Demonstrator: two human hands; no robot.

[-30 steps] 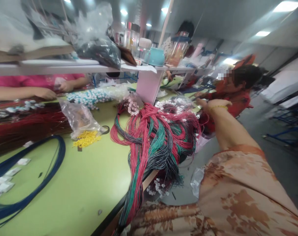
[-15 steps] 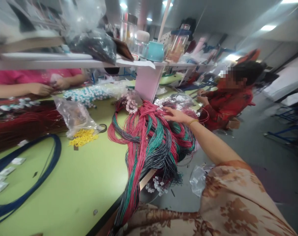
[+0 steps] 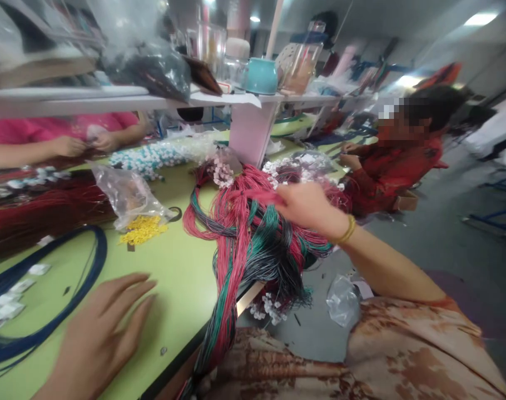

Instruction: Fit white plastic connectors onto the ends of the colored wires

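Observation:
My right hand (image 3: 305,204) is closed around some red wires (image 3: 259,195) at the top of a large heap of wire bundles. The heap's red, green and dark grey wires (image 3: 265,250) hang over the table edge toward my lap. My left hand (image 3: 105,322) is above the green tabletop (image 3: 178,316) with its fingers stretched out and holds nothing. It is nearest to a loop of dark blue wires (image 3: 97,250) with white connectors (image 3: 5,305). White connectors (image 3: 223,171) lie at the back of the heap.
A clear plastic bag (image 3: 125,194) and small yellow parts (image 3: 142,229) lie left of the heap. A shelf (image 3: 161,104) with jars and a turquoise cup (image 3: 261,76) crosses behind. One person in pink (image 3: 111,125) works opposite; another in red (image 3: 403,166) sits at right.
My left hand has come into view over the table at lower left. My right hand has gone from spread fingers on the heap to a closed grip on red wires, pulled slightly toward me.

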